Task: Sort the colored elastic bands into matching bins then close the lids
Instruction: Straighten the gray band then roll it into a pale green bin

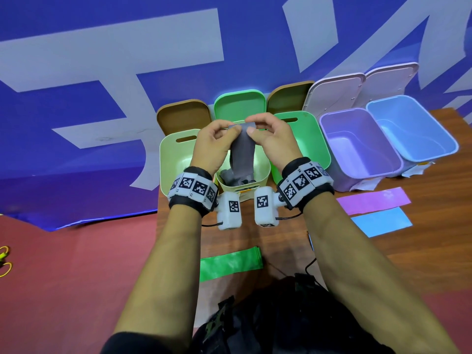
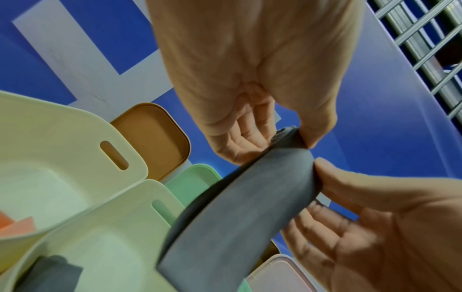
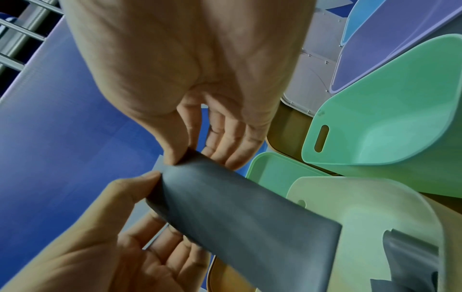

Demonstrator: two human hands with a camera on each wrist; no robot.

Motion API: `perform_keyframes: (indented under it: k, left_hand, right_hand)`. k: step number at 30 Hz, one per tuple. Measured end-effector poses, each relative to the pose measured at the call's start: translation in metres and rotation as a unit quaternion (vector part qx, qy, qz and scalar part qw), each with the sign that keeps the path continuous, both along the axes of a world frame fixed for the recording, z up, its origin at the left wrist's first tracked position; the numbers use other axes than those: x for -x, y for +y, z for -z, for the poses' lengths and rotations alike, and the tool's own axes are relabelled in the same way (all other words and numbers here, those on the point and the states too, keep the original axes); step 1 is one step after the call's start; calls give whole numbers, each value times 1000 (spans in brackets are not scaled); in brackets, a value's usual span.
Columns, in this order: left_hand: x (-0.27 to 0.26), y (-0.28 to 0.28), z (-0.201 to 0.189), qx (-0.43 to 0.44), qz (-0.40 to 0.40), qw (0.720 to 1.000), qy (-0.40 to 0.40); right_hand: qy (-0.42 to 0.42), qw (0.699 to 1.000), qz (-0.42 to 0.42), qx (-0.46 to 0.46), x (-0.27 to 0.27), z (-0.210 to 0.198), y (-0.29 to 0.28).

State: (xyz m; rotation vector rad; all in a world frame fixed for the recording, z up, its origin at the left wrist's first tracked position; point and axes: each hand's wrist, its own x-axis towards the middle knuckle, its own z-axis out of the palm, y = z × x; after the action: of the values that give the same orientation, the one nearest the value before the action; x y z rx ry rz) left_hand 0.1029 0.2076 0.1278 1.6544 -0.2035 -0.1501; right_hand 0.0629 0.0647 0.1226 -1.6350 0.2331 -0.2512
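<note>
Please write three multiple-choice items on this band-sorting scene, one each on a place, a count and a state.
1. Where does the grey band hang?
A. Over the pale bin between the two wrists
B. Inside the blue bin
C. Flat on the table

2. How many bands lie flat on the table?
A. One
B. Three
C. Five

3. How do the bin lids stand?
A. All shut
B. Open, raised behind the bins
C. Stacked on the floor

Answers:
1 A: the left hand and right hand pinch its top edge above that bin.
2 B: the green band, purple band and light blue band are the ones seen.
3 B: the green lid and others stand upright at the back.
</note>
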Motion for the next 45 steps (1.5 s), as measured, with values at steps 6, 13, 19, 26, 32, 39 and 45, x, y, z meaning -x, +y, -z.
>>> perform_keyframes:
  k: [6,13,19,26,32,39,45]
  left_hand:
    - [5,1,-3,15,32,999,-3]
    - [4,0,-4,4,17,999,-30]
    - [-3,-1,-1,19,2,1000,-7]
    - [-2,2,0,15,21,999,-34]
    - [-6,2,-2,11,15,998,-53]
    - [-3,2,1,36,20,999,-9]
    - [-4,3,1,0,23,999,-47]
  right_hand:
    - [2,999,8,42,-4,3,3]
    - [23,999,7,38,-5,0,4]
    - [6,1000,-27,5,-2,-6,2]
    - [26,998,6,52,-7,-3,3]
    - [28,1000,12,-4,-7,-5,5]
    - [16,1000,1,-4,-7,-6,0]
    - [37,999,17,23,-8,1,3]
